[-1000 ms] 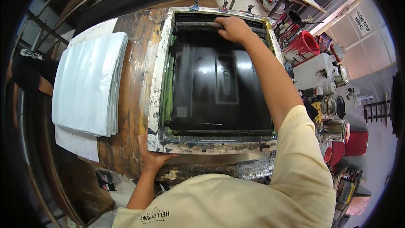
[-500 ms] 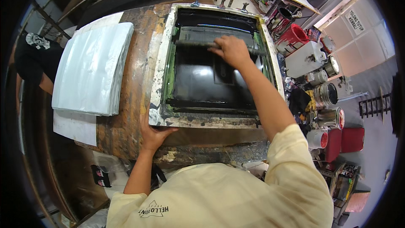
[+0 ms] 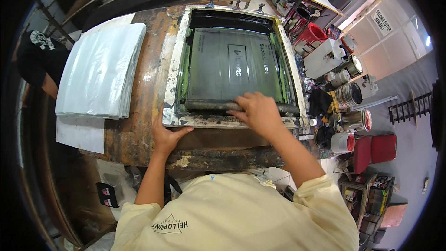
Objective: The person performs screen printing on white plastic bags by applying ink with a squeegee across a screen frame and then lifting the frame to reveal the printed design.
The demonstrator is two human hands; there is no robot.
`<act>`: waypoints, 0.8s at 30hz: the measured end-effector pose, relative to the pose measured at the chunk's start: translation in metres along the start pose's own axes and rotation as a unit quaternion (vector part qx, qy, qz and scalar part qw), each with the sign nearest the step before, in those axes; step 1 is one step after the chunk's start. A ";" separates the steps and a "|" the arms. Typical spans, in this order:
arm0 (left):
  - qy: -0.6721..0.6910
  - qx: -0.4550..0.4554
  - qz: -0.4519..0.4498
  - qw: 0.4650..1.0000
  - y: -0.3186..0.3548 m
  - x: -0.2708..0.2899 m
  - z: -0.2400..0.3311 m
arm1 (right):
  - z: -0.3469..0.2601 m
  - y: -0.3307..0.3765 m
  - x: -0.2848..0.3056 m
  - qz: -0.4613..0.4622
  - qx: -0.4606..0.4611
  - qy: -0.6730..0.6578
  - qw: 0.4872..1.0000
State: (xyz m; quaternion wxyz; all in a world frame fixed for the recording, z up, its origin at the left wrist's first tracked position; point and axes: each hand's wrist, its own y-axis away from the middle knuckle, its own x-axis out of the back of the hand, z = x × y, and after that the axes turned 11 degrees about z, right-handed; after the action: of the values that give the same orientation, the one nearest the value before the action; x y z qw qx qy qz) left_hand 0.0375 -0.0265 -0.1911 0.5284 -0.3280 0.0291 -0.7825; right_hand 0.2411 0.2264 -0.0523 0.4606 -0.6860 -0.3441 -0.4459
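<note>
The squeegee (image 3: 209, 105) lies gripped in the right hand (image 3: 258, 111), beyond the left hand (image 3: 166, 135), which spreads open against the frame's (image 3: 176, 67) near-left corner.

The inked screen (image 3: 211, 74) and smeared red bucket (image 3: 312, 35) show a printing workshop.

Single head-worn fisheye view, facing down and forward, framed screen (image 3: 232, 72) near below, dark rim perhaps hiding detail

Right grip (image 3: 258, 114) on dark squeegee (image 3: 209, 105), near end of screen frame (image 3: 174, 81) | left grip (image 3: 166, 138) at frame's near-left corner | pale sheet stack (image 3: 97, 72) on table (image 3: 149, 65), left of frame
</note>
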 end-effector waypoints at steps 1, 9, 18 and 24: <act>0.005 0.005 -0.001 1.000 0.000 0.000 0.000 | 0.004 -0.009 0.003 -0.023 -0.013 0.003 1.000; 0.027 0.027 -0.016 0.999 -0.001 0.001 -0.001 | 0.023 -0.031 0.020 -0.076 -0.005 -0.075 0.994; 0.010 0.025 -0.037 0.999 0.000 0.005 -0.001 | 0.003 -0.002 -0.003 -0.051 0.008 -0.017 0.999; 0.003 0.016 -0.045 0.999 0.001 0.007 -0.001 | 0.067 -0.083 -0.056 0.048 0.032 0.024 0.998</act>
State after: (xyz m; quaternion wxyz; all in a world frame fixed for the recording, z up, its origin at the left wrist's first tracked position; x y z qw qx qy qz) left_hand 0.0363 -0.0334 -0.1884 0.4981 -0.3181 0.0034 -0.8066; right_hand 0.1673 0.3134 -0.0896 0.5108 -0.6762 -0.3138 -0.4283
